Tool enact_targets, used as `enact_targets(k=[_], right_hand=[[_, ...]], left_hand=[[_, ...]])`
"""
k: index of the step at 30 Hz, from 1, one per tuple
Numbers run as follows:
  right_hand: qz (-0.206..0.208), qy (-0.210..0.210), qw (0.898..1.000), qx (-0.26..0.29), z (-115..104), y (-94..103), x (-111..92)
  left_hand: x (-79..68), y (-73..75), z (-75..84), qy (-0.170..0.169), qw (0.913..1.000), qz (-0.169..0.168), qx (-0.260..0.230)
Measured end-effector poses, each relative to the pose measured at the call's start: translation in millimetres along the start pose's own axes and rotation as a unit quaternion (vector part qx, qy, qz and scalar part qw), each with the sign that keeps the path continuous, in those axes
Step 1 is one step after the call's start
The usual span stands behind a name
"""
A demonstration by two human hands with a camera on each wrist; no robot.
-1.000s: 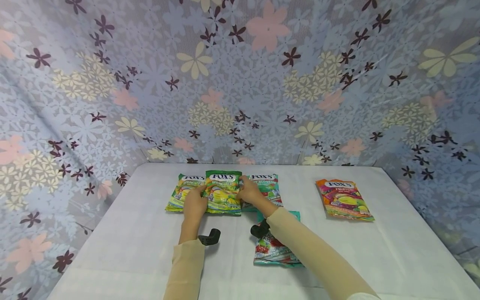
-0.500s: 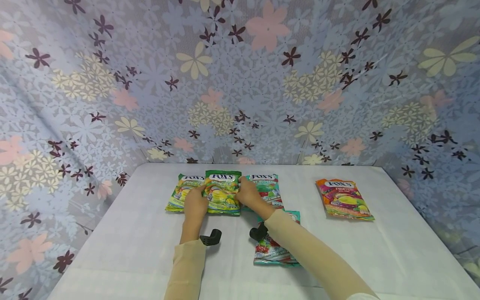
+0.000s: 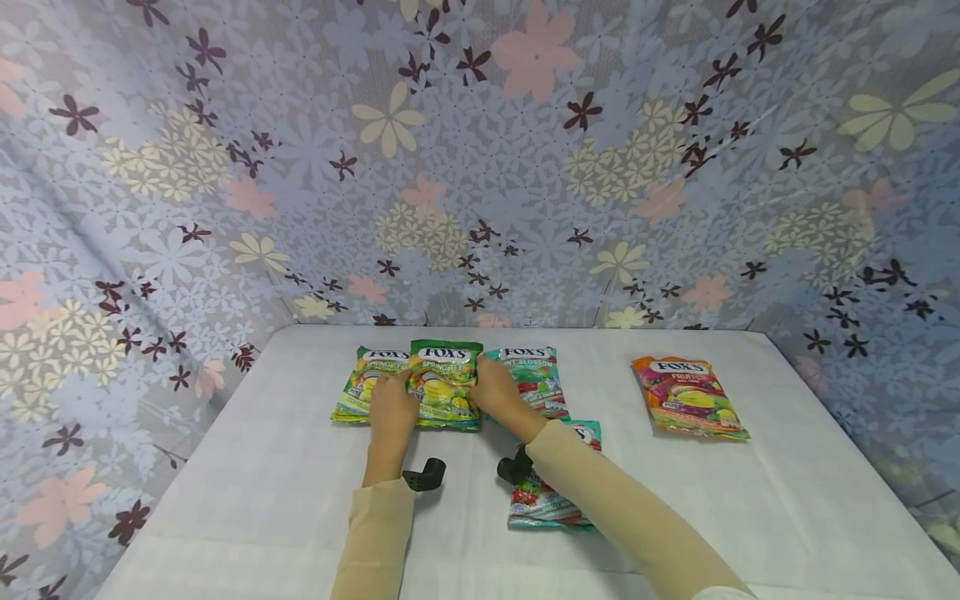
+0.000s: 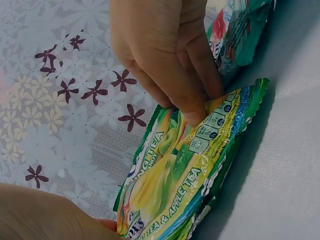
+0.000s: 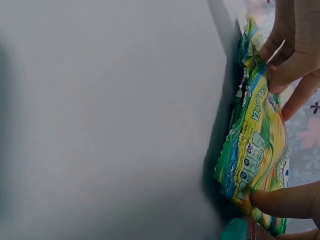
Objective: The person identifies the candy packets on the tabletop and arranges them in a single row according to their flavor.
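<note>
Free tabletop (image 3: 817,500) around orange packet (image 3: 690,400), green packet (image 3: 447,390) hemmed between left grip (image 3: 393,404) and right grip (image 3: 500,392), sleeve (image 3: 622,500) over nearest packet (image 3: 543,505)

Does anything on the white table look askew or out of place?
The teal plastic packet partly behind the beige right sleeve lies nearer the head camera, out of line with the green plastic packets. No spill shows.

Backdrop (image 3: 480,250): blue-grey, printed with pink, cream and maroon flowers (image 3: 536,54)
Tabletop (image 3: 262,500): white, far edge along the backdrop
Light: soft
</note>
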State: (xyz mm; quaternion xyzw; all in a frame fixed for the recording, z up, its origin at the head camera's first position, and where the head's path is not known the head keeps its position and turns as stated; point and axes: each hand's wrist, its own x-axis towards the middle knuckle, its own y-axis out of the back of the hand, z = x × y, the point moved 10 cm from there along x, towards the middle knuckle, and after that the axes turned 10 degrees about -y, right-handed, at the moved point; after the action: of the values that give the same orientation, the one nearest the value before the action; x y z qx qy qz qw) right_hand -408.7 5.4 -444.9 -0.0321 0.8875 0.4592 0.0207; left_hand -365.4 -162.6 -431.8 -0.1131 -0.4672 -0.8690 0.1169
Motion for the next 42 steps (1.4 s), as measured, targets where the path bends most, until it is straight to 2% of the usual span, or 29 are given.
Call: enact_targets(k=[9, 18, 26, 30, 33, 35, 37, 42], right_hand=[[0.012, 0.004, 0.999, -0.03, -3.1, 2.4, -1.2], [0.029, 0.017, 0.999, -0.041, -3.4, 8.0, -0.5], [0.022, 0.042, 0.999, 0.001, -3.4, 11.0, 0.0], [-0.012, 0.046, 0.998, 0.048, -1.1, 10.9, -1.0], [-0.054, 0.03, 0.992, 0.111, 6.9, 9.9, -0.8], [-0.068, 0.019, 0.988, 0.138, 13.1, 11.9, -1.3], [-0.069, 0.015, 0.986, 0.151, 19.3, 15.8, -1.8], [-0.045, 0.015, 0.989, 0.141, 33.4, 31.1, -4.9]], left_hand=[[0.0, -1.9, -1.7, -0.001, 1.0, 0.003, 0.005], [-1.5, 0.7, 5.6, -0.014, 0.9998, 0.008, 0.007], [-2.4, 0.8, 6.2, -0.018, 0.9997, 0.011, 0.011], [-1.6, 0.7, 6.4, -0.02, 0.9996, 0.018, 0.012], [-0.8, 1.2, 7.9, -0.024, 0.9992, 0.026, 0.018], [-0.5, 2.0, 10.0, -0.029, 0.9987, 0.032, 0.027], [-0.4, 2.8, 12.1, -0.033, 0.9981, 0.038, 0.035], [-1.7, 4.9, 19.7, -0.04, 0.9972, 0.053, 0.034]])
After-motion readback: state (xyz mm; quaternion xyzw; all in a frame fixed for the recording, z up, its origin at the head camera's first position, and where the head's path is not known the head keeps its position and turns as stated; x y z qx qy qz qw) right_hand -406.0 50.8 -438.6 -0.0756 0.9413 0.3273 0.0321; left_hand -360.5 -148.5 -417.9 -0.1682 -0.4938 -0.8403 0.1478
